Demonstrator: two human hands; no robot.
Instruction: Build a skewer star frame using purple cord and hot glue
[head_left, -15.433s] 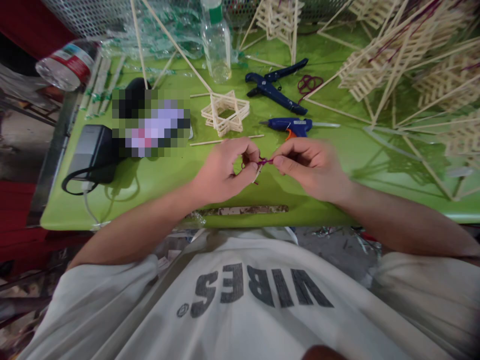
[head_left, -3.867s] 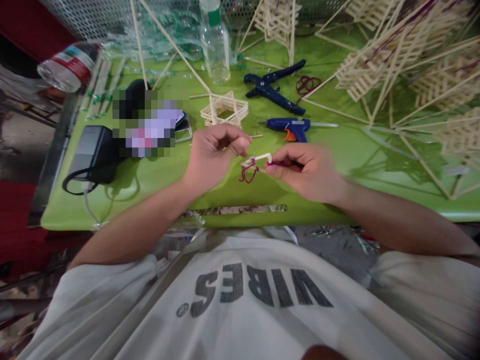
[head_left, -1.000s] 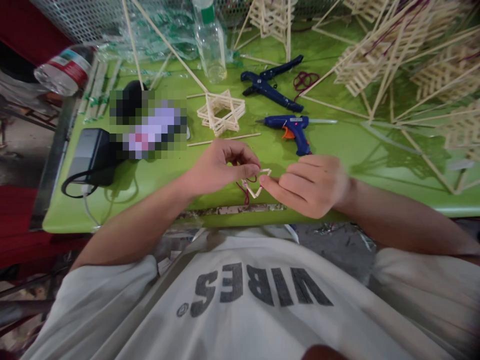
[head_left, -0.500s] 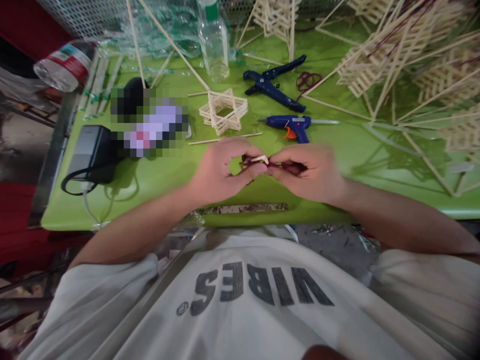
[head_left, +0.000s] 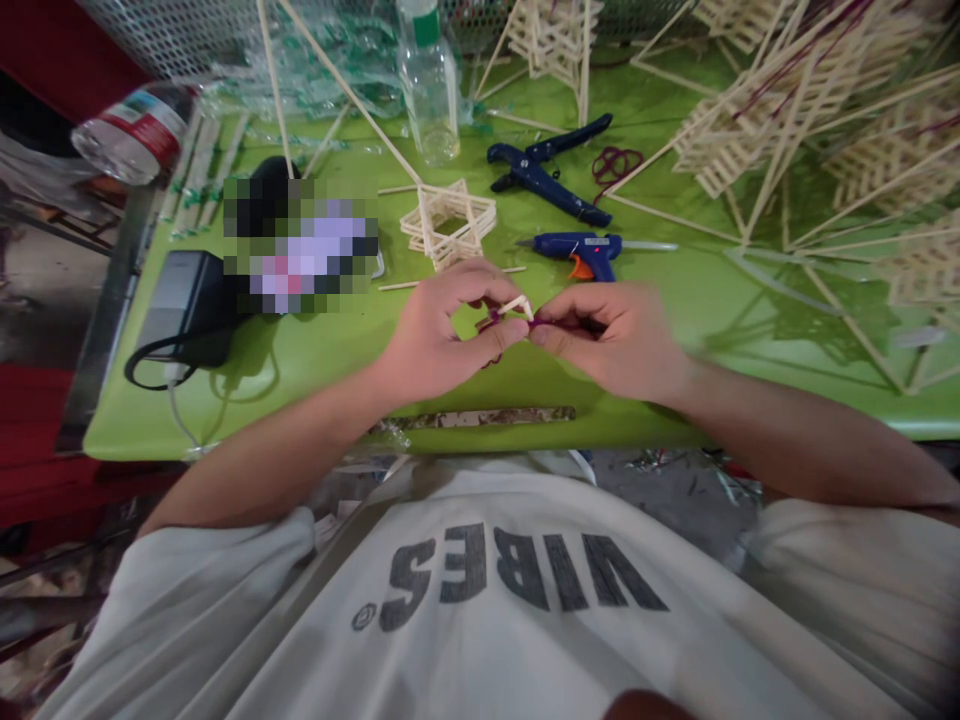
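Note:
Over the green table [head_left: 337,370], my left hand [head_left: 450,335] pinches a small pale stick piece [head_left: 514,305] with dark red cord around it. My right hand [head_left: 615,335] touches it from the other side, its fingers closed on the dark red cord [head_left: 564,324]. The fingertips of both hands nearly meet. Just beyond them lies a star-shaped frame of stacked sticks [head_left: 450,222]. Beyond my right hand rests a blue glue gun [head_left: 596,250] with an orange trigger. How the cord runs inside my fingers is hidden.
Dark blue cutters [head_left: 544,175] and a coiled red cord [head_left: 616,163] lie behind the glue gun. A clear bottle [head_left: 431,90] stands at the back. Stick structures [head_left: 720,150] fill the right side. A black-grey box [head_left: 187,305] with a cable sits at left.
The small stick piece has tilted up slightly between my fingers. Both hands keep their hold and have hardly moved.

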